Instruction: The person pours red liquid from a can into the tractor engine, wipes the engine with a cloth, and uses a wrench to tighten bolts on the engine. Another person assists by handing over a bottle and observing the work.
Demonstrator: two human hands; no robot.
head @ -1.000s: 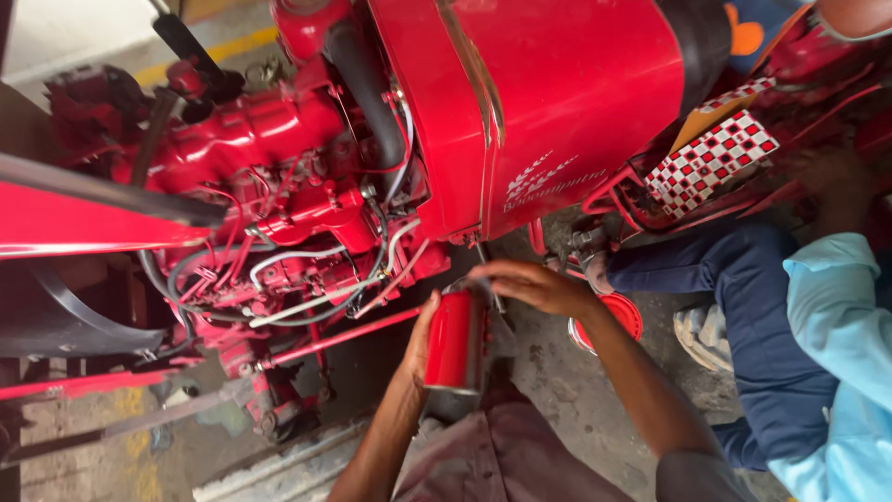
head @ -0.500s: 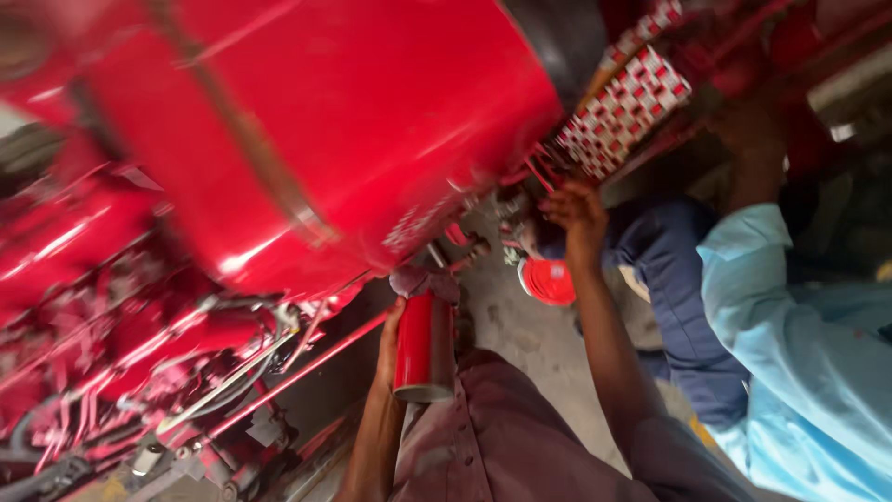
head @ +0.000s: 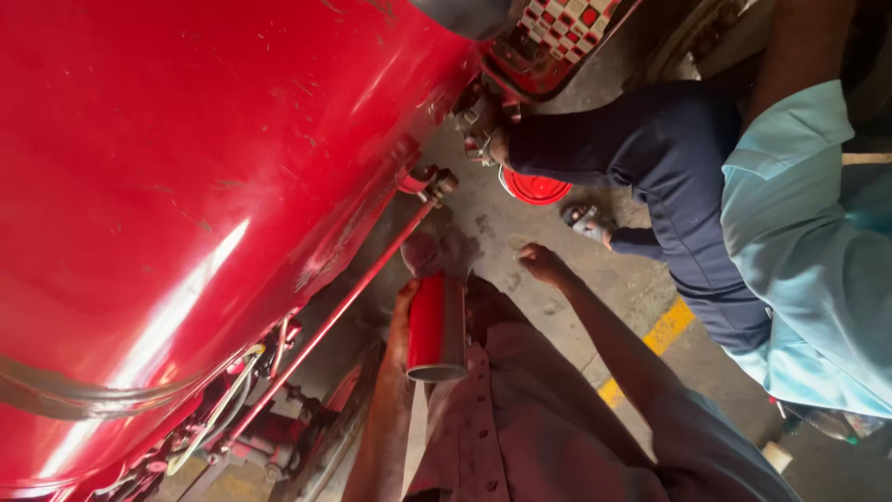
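Observation:
My left hand (head: 402,321) grips a red metal cylinder (head: 435,327), a can-shaped part with a silver rim, held upright just under the machine's red body. My right hand (head: 542,264) hangs free to the right of it, fingers loosely curled with nothing in them, above the concrete floor. A large glossy red tank or hood (head: 204,186) fills the left and upper part of the view. A thin red rod (head: 348,302) runs diagonally beneath it, right beside the cylinder.
A co-worker in a light blue shirt (head: 808,270) and dark blue trousers (head: 669,167) crouches at the right. A round red cap (head: 532,189) lies on the floor near a sandalled foot (head: 585,223). A red-and-white checkered cloth (head: 562,23) sits at the top. Hoses and engine parts (head: 232,418) cluster at lower left.
The view has swung close to the red body. My right hand came away from the machine's underside and dropped down beside the cylinder. My left hand keeps its grip.

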